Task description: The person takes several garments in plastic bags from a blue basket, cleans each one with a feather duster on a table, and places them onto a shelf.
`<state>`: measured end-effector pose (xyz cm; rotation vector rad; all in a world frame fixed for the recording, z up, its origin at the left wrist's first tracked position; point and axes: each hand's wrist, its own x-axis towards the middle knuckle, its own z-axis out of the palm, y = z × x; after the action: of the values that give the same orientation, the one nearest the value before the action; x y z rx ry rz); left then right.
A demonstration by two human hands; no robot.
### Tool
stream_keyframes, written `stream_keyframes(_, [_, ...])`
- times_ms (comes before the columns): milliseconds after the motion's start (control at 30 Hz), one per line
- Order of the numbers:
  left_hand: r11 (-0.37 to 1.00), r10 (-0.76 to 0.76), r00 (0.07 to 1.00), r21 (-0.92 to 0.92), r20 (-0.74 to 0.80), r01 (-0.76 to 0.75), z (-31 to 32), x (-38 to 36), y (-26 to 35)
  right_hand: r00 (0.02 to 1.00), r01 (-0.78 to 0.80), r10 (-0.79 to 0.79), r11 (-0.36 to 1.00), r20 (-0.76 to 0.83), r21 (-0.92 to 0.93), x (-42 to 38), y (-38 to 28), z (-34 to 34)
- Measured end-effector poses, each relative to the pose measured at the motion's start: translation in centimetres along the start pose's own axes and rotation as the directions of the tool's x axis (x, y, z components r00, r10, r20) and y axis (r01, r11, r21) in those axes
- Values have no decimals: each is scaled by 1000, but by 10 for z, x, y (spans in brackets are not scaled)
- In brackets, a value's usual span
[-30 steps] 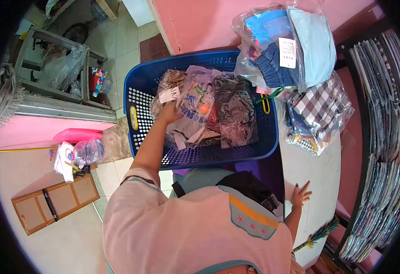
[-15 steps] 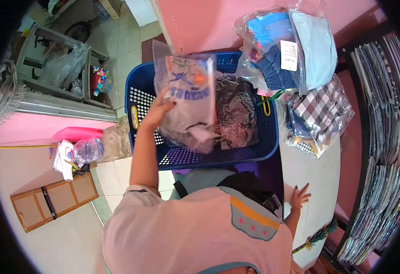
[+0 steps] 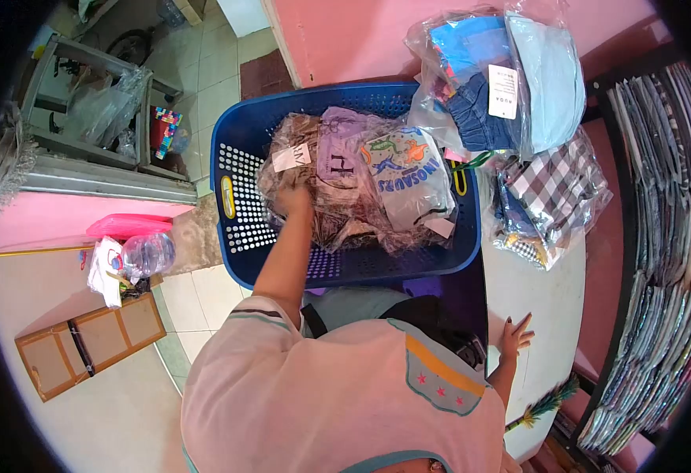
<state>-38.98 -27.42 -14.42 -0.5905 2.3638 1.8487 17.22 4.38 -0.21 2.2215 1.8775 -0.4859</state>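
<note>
So the left hand (image 3: pixel 292 199) is down in the blue basket (image 3: pixel 282 104), upper middle of the frame, right on a brown bagged garment (image 3: pixel 296 130). Can't tell whether that grip is pinching plastic or just pressing, fingers are too blurry. The dinosaur bag (image 3: pixel 408 185) lies tilted on the pile's right side, with a purple bagged piece (image 3: pixel 341 134) between them; I'd guess the basket's walls are what keep that slippery plastic together. Right hand (image 3: pixel 516 336) is lower right over the white bench (image 3: pixel 531 276), fingers spread, holding nothing, probably propping up the lean. Checked bag (image 3: pixel 554 185) sits on the bench, right of the basket.
</note>
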Motion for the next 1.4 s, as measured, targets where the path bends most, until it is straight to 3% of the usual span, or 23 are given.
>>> stream_keyframes(33, [943,-248,959,-264,-141,205,-9,-1,19,1000,-6,6,1000,-7,-8,2,1,2])
stream_keyframes(67, [708,-609,778,-547,-154,446,-13,-9,44,1000,-12,12,1000,-15,-17,3,3,3])
stream_keyframes(167, [633,-648,756,-487,92,602,-24,33,-25,1000,-4,4,1000,-22,3,-1,0,2])
stream_keyframes(300, [530,-629,730,-541,267,653,-22,65,-72,1000,5,-5,1000,-21,-4,0,1,1])
stream_keyframes(500, [582,-526,797,-558,296,591,-9,43,-17,999,22,-21,999,-43,25,-1,1,5])
stream_keyframes(600, [684,-323,935,-646,150,340,-2,17,8,998,30,-27,999,-62,37,0,4,8])
stream_keyframes(700, [817,-69,995,-569,67,94,-4,-9,41,996,35,-33,999,-79,33,0,1,8])
stream_keyframes(733, [927,-67,997,-372,-37,49,-7,-14,58,996,32,-30,999,-79,27,-2,-2,7])
stream_keyframes(767, [944,-35,985,-329,-170,-24,-6,-27,73,996,15,-13,1000,-84,26,-3,-2,6])
stream_keyframes(833, [953,228,965,233,-130,-194,-26,4,62,992,65,-58,996,-116,54,-6,0,6])
stream_keyframes(867, [691,381,924,667,-7,-280,-43,21,61,983,128,-118,990,-143,63,-6,6,6])
stream_keyframes(900, [449,444,890,833,106,-323,-61,32,67,970,183,-170,981,-175,66,-5,15,5])
stream_keyframes(933, [372,495,854,848,164,-378,-79,40,81,947,254,-210,953,-245,164,-6,25,0])
stream_keyframes(967, [431,434,891,838,131,-333,-90,36,112,914,329,-242,911,-325,247,-7,37,-6])
stream_keyframes(1000, [776,610,759,24,228,-630,-90,-15,140,893,395,-240,825,-381,404,-10,51,-15])
stream_keyframes(1033, [719,620,751,217,229,-660,-94,-47,168,863,470,-239,705,-446,531,-12,71,-24])
stream_keyframes(1100, [517,641,733,577,229,-632,-107,-111,223,850,431,-103,700,-517,569,-18,122,-47])
stream_keyframes(1133, [747,605,773,200,193,-634,-107,-134,235,832,435,-61,688,-551,580,-19,141,-55])
stream_keyframes(1167, [818,566,809,-222,156,-530,-108,-157,247,757,435,-18,760,-653,483,-12,177,-54])
stream_keyframes(1267, [806,582,801,-225,140,-547,-106,-249,292,572,182,226,903,-789,390,-8,294,-57])
stream_keyframes(1300, [833,549,818,-192,169,-519,-104,-280,303,578,203,262,871,-773,448,-14,331,-62])
stream_keyframes(1367, [895,420,845,-308,331,-324,-90,-291,303,505,-98,463,869,-728,485,-10,403,-39])
stream_keyframes(1400, [901,351,839,-394,415,-182,-74,-317,303,509,-147,445,889,-737,434,-12,434,-29])
